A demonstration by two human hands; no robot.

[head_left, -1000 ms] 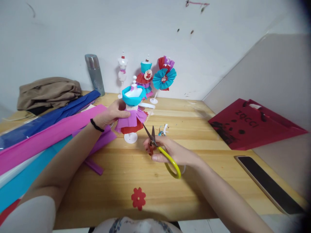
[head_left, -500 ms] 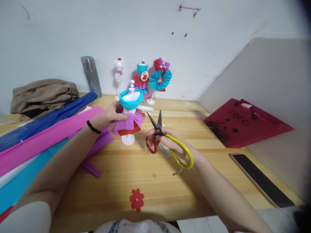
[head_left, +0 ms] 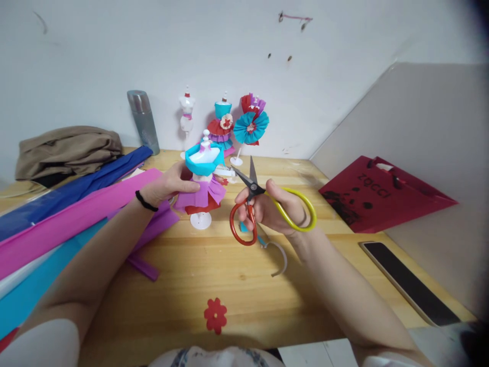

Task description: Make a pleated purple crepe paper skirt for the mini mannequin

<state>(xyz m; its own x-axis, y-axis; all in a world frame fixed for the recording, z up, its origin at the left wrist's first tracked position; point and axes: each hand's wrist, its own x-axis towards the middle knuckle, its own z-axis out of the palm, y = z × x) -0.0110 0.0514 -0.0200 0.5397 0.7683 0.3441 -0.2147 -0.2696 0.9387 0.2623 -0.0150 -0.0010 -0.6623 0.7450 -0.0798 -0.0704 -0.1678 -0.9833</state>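
My left hand point(head_left: 178, 182) grips a small white dress form point(head_left: 205, 148) at its purple skirt, thumb in front. The form stands upright on a round white base. It wears a turquoise paper collar point(head_left: 202, 167) and a purple paper skirt point(head_left: 208, 192) over a red layer. In my right hand point(head_left: 280, 206) is a pair of scissors point(head_left: 252, 189) with one red and one yellow handle, its blades apart and pointing up and away. The blade tips are beside the dress form, to its right. Below my right hand a curved white strip point(head_left: 281, 260) lies on the table.
Three more dress forms stand by the wall, one with a turquoise paper flower point(head_left: 251, 127). A metal flask point(head_left: 143, 122), brown cloth point(head_left: 69, 152) and crepe paper rolls point(head_left: 95, 214) occupy the left. A red flower cutout point(head_left: 215, 316) lies in front; a red bag point(head_left: 385, 196) and a phone point(head_left: 408, 283) sit right.
My right hand has turned and its fingers have spread; the scissors' handles are further apart and the blades opened wider. The left hand still holds the dress form in nearly the same place.
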